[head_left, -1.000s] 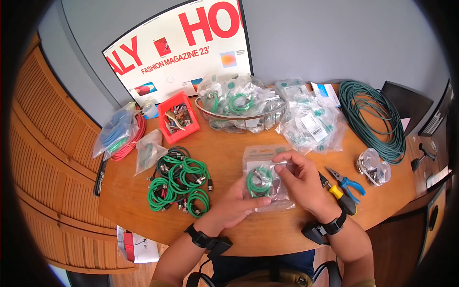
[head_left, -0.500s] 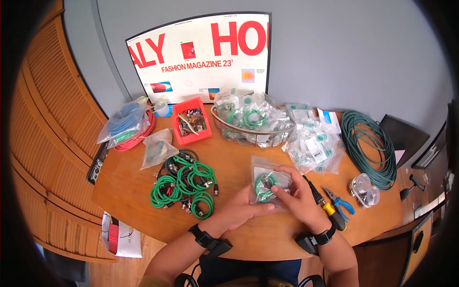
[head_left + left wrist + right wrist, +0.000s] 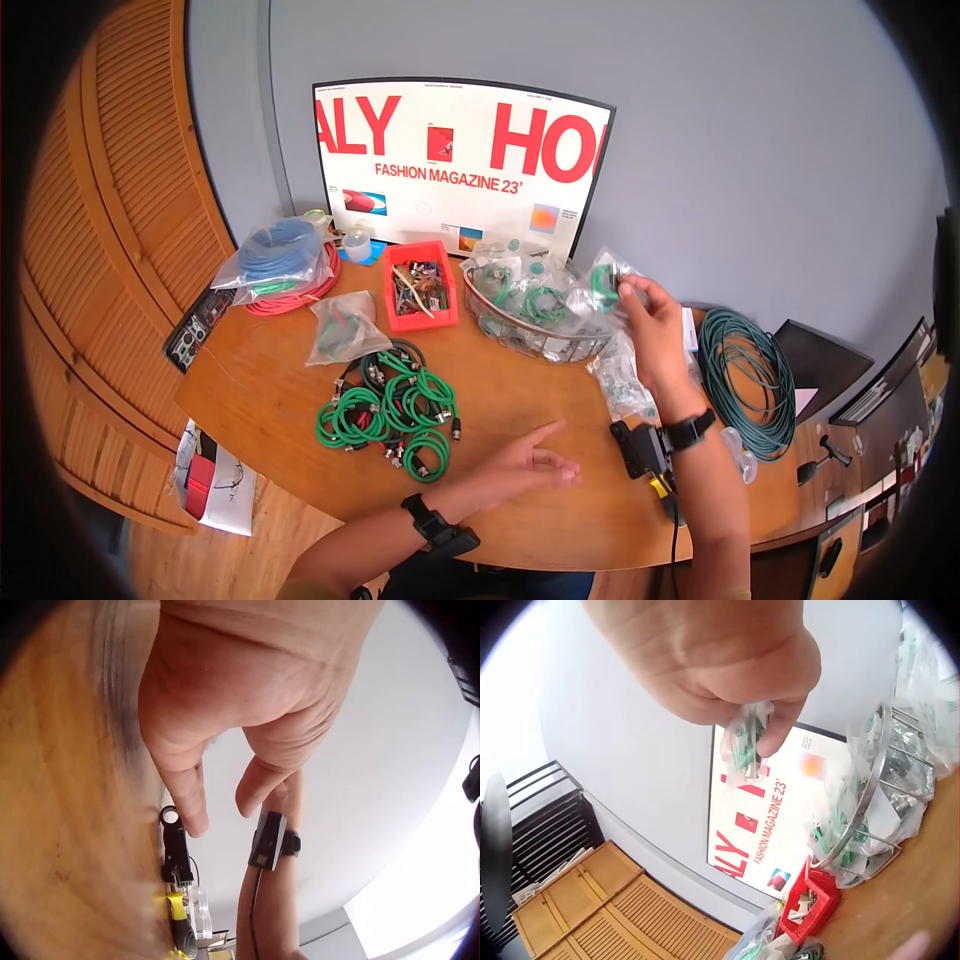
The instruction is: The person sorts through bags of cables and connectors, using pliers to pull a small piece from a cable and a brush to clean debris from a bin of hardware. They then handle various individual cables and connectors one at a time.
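My right hand (image 3: pixel 660 345) pinches a clear plastic bag with a coiled green cable (image 3: pixel 605 285) in it, raised beside the right end of a wire basket (image 3: pixel 540 337). In the right wrist view the bag (image 3: pixel 742 754) hangs from thumb and fingers. More bagged green cables fill the basket. My left hand (image 3: pixel 515 470) holds nothing; its fingers are relaxed above the front of the wooden table. Left of it lies a pile of loose green cables (image 3: pixel 385 405) with metal connectors.
A red bin (image 3: pixel 421 320) of small parts stands left of the basket. Flat plastic bags (image 3: pixel 622 380) lie under my right arm, beside a dark green cable coil (image 3: pixel 745 385). A yellow-handled tool (image 3: pixel 660 487) is partly hidden by the right wrist. A monitor (image 3: pixel 455 170) stands behind.
The right hand has carried the bagged cable up and away from the table front to the basket's right end. The left hand has let go of the bag. The head view has shifted.
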The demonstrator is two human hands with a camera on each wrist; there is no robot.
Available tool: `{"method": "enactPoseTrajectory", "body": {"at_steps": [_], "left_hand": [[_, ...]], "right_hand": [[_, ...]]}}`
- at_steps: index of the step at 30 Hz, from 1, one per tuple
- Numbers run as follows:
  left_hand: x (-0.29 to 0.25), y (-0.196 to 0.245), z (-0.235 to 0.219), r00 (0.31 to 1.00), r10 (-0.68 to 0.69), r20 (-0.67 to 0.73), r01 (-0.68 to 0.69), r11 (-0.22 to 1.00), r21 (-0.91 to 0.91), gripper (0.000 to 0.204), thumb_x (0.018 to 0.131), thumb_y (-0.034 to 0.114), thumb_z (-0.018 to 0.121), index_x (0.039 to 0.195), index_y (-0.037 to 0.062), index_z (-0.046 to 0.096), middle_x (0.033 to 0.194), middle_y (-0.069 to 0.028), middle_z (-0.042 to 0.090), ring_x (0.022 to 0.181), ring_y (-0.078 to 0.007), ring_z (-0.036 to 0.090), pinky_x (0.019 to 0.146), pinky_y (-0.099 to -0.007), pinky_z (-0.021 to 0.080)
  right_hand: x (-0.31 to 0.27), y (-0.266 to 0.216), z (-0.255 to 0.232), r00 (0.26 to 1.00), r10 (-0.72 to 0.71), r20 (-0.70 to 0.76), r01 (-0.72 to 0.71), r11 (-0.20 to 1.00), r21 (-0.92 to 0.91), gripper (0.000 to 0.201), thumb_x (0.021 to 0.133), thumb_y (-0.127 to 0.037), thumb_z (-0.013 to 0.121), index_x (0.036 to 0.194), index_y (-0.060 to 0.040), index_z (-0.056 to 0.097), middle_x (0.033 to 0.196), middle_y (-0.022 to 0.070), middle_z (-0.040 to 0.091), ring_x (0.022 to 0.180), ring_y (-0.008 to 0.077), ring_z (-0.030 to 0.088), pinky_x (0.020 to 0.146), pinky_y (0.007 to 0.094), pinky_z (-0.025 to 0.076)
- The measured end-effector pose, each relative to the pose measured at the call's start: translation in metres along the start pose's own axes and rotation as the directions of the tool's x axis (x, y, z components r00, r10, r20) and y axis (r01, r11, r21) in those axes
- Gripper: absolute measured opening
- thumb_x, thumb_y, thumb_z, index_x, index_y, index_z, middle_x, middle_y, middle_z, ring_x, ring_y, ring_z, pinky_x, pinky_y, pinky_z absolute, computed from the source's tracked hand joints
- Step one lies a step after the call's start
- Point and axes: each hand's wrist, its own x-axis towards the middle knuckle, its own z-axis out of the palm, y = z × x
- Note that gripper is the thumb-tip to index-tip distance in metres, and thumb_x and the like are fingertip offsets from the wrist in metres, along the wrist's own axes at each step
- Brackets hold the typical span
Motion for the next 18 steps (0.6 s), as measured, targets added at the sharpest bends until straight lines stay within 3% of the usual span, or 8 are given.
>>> {"method": "enactPoseTrajectory", "body": {"at_steps": [4, 5, 8, 10, 12, 13, 15, 18], "left_hand": [[-0.003, 0.007, 0.001, 1.0, 0.016, -0.016, -0.016, 1.0, 0.0, 0.102, 0.1, 0.01, 0.075, 0.169, -0.0015, 0.0, 0.127, -0.0159, 0.07, 0.123, -0.025, 0.069, 0.109, -0.035, 0.053], [-0.004, 0.008, 0.001, 1.0, 0.018, -0.023, -0.018, 1.0, -0.009, 0.102, 0.1, 0.01, 0.075, 0.169, -0.0013, 0.001, 0.126, -0.0158, 0.07, 0.123, -0.0249, 0.069, 0.108, -0.0353, 0.054], [-0.003, 0.011, -0.001, 0.999, 0.023, -0.03, -0.024, 0.999, -0.025, 0.101, 0.101, 0.012, 0.075, 0.169, -0.0011, 0.001, 0.125, -0.0159, 0.07, 0.122, -0.0248, 0.069, 0.107, -0.0358, 0.055], [-0.003, 0.009, -0.002, 0.999, 0.022, -0.031, -0.023, 0.999, -0.038, 0.1, 0.101, 0.013, 0.074, 0.169, -0.001, 0.001, 0.125, -0.0161, 0.07, 0.122, -0.0249, 0.069, 0.107, -0.0361, 0.056], [-0.002, 0.008, -0.002, 0.999, 0.026, -0.03, -0.028, 0.999, -0.042, 0.099, 0.102, 0.014, 0.074, 0.169, -0.0007, 0.002, 0.125, -0.0167, 0.069, 0.121, -0.0247, 0.069, 0.106, -0.0367, 0.057], [-0.002, 0.007, -0.002, 0.999, 0.027, -0.031, -0.028, 0.999, -0.044, 0.099, 0.102, 0.014, 0.074, 0.169, -0.0007, 0.002, 0.125, -0.0167, 0.069, 0.121, -0.0247, 0.069, 0.106, -0.0367, 0.057], [-0.002, 0.007, -0.002, 0.999, 0.034, -0.02, -0.035, 0.998, -0.046, 0.098, 0.103, 0.014, 0.073, 0.169, -0.0004, 0.002, 0.125, -0.0169, 0.069, 0.121, -0.0242, 0.069, 0.106, -0.0359, 0.057], [-0.003, 0.008, 0.0, 0.999, 0.041, -0.01, -0.041, 0.999, -0.031, 0.096, 0.103, 0.016, 0.072, 0.169, -0.0007, 0.004, 0.125, -0.0164, 0.069, 0.121, -0.0233, 0.069, 0.105, -0.0352, 0.058]], "right_hand": [[0.059, 0.013, 0.024, 0.996, -0.079, -0.04, 0.071, 0.984, -0.166, 0.029, 0.101, -0.014, 0.075, 0.125, 0.0016, 0.073, 0.087, -0.0023, 0.058, 0.075, 0.0045, 0.051, 0.067, 0.0239, 0.054], [0.067, 0.012, 0.037, 0.993, -0.085, -0.081, 0.077, 0.992, -0.102, 0.034, 0.099, -0.014, 0.076, 0.129, 0.0021, 0.072, 0.08, -0.0049, 0.05, 0.069, 0.0043, 0.045, 0.06, 0.0237, 0.046], [0.096, 0.033, 0.058, 0.98, -0.099, -0.175, 0.086, 0.993, -0.076, 0.037, 0.099, -0.012, 0.075, 0.133, 0.003, 0.071, 0.078, -0.0055, 0.05, 0.067, 0.0049, 0.044, 0.06, 0.0252, 0.046], [0.098, 0.041, 0.063, 0.979, -0.107, -0.174, 0.075, 0.981, -0.179, 0.041, 0.098, -0.011, 0.073, 0.135, 0.0056, 0.069, 0.077, -0.0025, 0.054, 0.064, 0.0072, 0.051, 0.062, 0.0266, 0.05], [0.098, 0.058, 0.064, 0.993, 0.117, -0.008, -0.108, 0.893, -0.436, 0.041, 0.098, -0.012, 0.071, 0.135, 0.0074, 0.068, 0.08, 0.0063, 0.067, 0.066, 0.0117, 0.064, 0.062, 0.029, 0.053], [0.1, 0.068, 0.059, 0.993, 0.117, -0.007, -0.108, 0.893, -0.437, 0.041, 0.098, -0.012, 0.071, 0.135, 0.0074, 0.068, 0.08, 0.0063, 0.067, 0.066, 0.0117, 0.064, 0.062, 0.029, 0.053], [0.1, 0.073, 0.052, 0.949, 0.273, 0.159, -0.097, 0.732, -0.675, 0.04, 0.098, -0.015, 0.07, 0.13, 0.0085, 0.069, 0.08, 0.0137, 0.074, 0.071, 0.018, 0.074, 0.06, 0.0334, 0.056], [0.091, 0.04, 0.053, 0.969, 0.231, 0.083, -0.131, 0.772, -0.622, 0.037, 0.1, -0.021, 0.068, 0.124, 0.0071, 0.072, 0.076, 0.0171, 0.075, 0.072, 0.0221, 0.075, 0.063, 0.0381, 0.059]]}}
